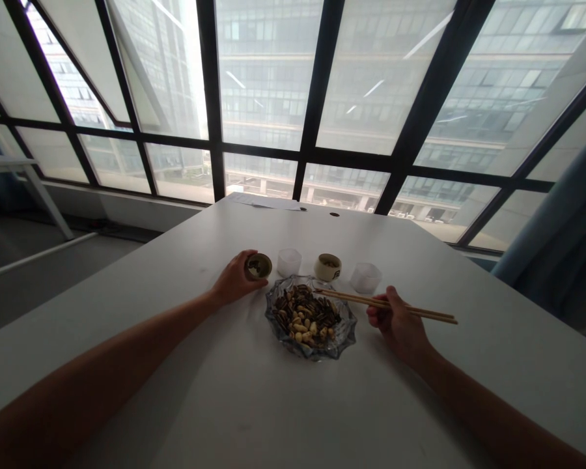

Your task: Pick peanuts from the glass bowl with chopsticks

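My left hand (239, 279) is wrapped round a small cup (268, 266), tilted so that its mouth faces me, with some dark bits inside. A pair of wooden chopsticks (420, 311) is gripped in my right hand (398, 326), their tips pointing left over the far part of a scalloped glass bowl (346, 335). Dark striped seeds (286, 305) fill much of that bowl, with pale peanuts (305, 327) at its near side. Whether the chopstick tips pinch a seed, I cannot make out.
Behind the bowl stand a white translucent cup (289, 262), a cream cup (326, 270) with contents and a dark mark, and another translucent cup (366, 279). Papers (266, 201) lie at the far end of the white table (200, 397), by the windows. A blue curtain (557, 215) hangs at right.
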A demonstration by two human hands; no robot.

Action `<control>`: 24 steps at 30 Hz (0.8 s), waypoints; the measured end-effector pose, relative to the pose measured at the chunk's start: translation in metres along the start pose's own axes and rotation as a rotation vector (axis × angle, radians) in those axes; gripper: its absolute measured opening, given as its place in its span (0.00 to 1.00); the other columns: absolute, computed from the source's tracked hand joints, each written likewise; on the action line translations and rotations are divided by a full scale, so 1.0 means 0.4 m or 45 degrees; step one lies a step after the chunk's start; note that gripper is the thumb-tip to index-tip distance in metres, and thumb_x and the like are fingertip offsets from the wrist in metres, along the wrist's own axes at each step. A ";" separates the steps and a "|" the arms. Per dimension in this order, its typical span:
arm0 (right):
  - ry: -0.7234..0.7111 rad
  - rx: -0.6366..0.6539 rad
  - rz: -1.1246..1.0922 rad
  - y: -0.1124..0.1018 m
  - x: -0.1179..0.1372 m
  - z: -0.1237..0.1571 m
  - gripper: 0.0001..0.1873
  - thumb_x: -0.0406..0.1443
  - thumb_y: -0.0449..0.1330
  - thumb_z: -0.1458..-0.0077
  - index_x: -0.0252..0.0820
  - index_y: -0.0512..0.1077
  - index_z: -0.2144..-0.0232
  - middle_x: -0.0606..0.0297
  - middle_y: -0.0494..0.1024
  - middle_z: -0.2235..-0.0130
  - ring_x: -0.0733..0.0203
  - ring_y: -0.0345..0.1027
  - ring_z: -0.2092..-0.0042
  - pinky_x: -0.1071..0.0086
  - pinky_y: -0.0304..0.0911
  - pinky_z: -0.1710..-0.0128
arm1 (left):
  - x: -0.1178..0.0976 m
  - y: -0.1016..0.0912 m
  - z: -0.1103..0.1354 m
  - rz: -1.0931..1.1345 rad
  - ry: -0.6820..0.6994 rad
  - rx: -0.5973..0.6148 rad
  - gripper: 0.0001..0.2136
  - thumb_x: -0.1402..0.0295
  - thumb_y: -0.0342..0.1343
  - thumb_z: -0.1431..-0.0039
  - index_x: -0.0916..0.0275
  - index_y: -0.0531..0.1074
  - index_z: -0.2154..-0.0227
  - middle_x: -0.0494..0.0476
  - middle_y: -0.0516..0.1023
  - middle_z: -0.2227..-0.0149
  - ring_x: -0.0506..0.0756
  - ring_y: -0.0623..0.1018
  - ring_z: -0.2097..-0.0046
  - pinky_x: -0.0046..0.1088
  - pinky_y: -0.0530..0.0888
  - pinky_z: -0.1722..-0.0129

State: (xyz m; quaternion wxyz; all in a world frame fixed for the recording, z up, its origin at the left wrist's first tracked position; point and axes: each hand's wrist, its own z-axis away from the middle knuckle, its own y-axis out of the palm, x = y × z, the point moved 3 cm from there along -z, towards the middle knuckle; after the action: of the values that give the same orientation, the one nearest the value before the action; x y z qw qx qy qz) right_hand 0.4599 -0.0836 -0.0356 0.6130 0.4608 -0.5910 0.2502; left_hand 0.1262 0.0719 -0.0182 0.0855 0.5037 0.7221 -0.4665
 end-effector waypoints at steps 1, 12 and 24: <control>0.010 -0.003 -0.008 0.000 -0.001 0.001 0.26 0.57 0.68 0.57 0.40 0.72 0.78 0.62 0.76 0.83 0.62 0.67 0.84 0.71 0.64 0.87 | 0.004 0.000 0.000 0.002 -0.034 -0.003 0.34 0.56 0.67 0.57 0.60 0.65 0.47 0.62 0.76 0.50 0.63 0.76 0.48 0.42 0.73 0.47; 0.025 -0.041 -0.037 0.010 0.005 0.010 0.30 0.61 0.68 0.60 0.39 0.73 0.79 0.62 0.75 0.83 0.63 0.67 0.83 0.72 0.64 0.85 | 0.045 0.002 -0.007 0.028 -0.361 -0.003 0.35 0.45 0.63 0.54 0.62 0.65 0.47 0.65 0.78 0.52 0.63 0.79 0.52 0.42 0.76 0.51; 0.030 -0.022 -0.062 0.035 0.013 0.021 0.32 0.62 0.69 0.65 0.38 0.71 0.79 0.62 0.75 0.83 0.64 0.66 0.84 0.72 0.60 0.86 | -0.077 -0.008 -0.095 -0.480 0.016 0.067 0.33 0.47 0.58 0.45 0.63 0.63 0.42 0.67 0.73 0.43 0.67 0.71 0.41 0.49 0.64 0.40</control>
State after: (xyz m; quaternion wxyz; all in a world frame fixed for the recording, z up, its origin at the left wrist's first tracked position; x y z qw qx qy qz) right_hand 0.4448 -0.0860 -0.0278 0.6299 0.4667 -0.5744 0.2355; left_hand 0.1513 0.0807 0.0228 -0.0212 0.3646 0.7917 -0.4898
